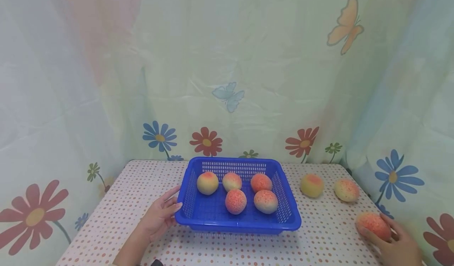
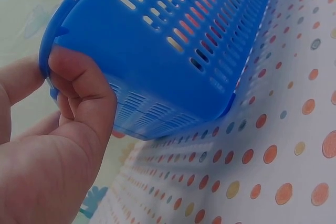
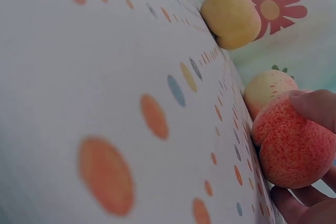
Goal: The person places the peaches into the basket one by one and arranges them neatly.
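Note:
A blue plastic basket [image 1: 244, 226] stands mid-table with several peaches inside, among them a yellowish peach [image 1: 207, 183] and a red speckled peach [image 1: 235, 201]. My left hand [image 1: 160, 214] grips the basket's left rim, thumb on one side and fingers curled under the lip, as the left wrist view shows. At the table's right edge my right hand [image 1: 397, 242] holds a red peach [image 3: 296, 142] between thumb and fingers, low against the tabletop. Beyond it on the table lie a pale speckled peach [image 1: 347, 190] and a yellow peach [image 1: 312, 185].
The table [image 1: 209, 252] wears a white cloth with coloured dots. A curtain [image 1: 269, 80] printed with flowers and butterflies hangs behind the table and along both sides. A small dark object [image 1: 156, 263] shows at the front edge.

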A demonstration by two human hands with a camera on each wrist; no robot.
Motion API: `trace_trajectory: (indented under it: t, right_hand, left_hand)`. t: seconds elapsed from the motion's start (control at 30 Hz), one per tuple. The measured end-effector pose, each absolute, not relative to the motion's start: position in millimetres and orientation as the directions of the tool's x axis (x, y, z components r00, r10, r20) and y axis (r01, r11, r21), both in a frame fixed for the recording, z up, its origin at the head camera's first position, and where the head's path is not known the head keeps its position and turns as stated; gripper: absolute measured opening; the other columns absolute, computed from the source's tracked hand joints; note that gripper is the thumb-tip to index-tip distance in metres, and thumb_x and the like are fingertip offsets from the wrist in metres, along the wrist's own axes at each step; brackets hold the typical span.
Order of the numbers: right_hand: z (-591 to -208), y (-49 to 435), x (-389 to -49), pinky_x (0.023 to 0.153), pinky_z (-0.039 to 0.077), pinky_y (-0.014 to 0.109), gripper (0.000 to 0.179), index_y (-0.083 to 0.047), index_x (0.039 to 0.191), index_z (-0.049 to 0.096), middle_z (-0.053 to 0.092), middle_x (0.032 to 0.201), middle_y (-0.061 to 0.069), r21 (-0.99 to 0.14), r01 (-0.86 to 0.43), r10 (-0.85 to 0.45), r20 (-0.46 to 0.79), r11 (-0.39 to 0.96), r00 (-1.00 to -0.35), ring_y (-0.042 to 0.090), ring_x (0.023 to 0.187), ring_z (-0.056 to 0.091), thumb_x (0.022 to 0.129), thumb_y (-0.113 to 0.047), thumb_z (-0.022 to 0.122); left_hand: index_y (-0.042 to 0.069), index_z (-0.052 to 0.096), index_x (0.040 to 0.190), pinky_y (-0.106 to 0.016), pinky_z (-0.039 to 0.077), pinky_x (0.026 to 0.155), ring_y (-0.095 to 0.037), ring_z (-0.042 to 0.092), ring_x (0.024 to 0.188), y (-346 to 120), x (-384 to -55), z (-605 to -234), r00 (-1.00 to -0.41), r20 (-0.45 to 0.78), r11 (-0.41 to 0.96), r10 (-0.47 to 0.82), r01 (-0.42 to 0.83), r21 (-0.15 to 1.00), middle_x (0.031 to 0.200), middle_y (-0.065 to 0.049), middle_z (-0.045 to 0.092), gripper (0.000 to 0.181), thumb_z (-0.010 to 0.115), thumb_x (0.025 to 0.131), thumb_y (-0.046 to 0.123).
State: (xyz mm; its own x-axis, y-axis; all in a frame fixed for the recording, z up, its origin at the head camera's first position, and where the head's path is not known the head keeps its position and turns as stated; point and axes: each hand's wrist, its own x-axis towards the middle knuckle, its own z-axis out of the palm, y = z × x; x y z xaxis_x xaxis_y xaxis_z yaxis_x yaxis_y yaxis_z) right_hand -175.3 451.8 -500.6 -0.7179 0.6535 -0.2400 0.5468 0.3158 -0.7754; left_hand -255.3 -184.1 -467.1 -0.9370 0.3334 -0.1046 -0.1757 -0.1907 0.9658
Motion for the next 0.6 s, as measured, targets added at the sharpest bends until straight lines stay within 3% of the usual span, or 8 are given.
trace_trajectory:
  t: [0.37, 0.6]
  right_hand:
    - [-497.9, 450.3, -176.2, 0.106, 0.042, 0.071, 0.123, -0.020, 0.165, 0.010, 0.011, 0.169, 0.026, -0.781, 0.535, 0.643, -0.234, 0.323, -0.730, 0.056, 0.141, 0.030, 0.075, -0.073, 0.076]
    - [-490.1, 443.2, -177.8, 0.101, 0.045, 0.069, 0.118, -0.020, 0.164, 0.019, 0.015, 0.171, 0.019, -0.819, 0.494, 0.626, -0.228, 0.291, -0.746, 0.054, 0.144, 0.032, 0.075, -0.072, 0.077]
  left_hand:
    - [0.017, 0.019, 0.164, -0.034, 0.061, 0.088, -0.021, 0.070, 0.110, -184.7, -255.5, -466.6, -0.933, -0.093, -0.197, 0.347, -0.169, 0.966, 0.130, -0.008, 0.063, 0.075, 0.062, 0.103, 0.013]
    - [0.018, 0.021, 0.164, -0.033, 0.061, 0.086, -0.022, 0.069, 0.108, -185.3, -257.2, -470.2, -0.940, -0.092, -0.170, 0.329, -0.155, 0.973, 0.131, -0.010, 0.061, 0.074, 0.063, 0.102, 0.015]
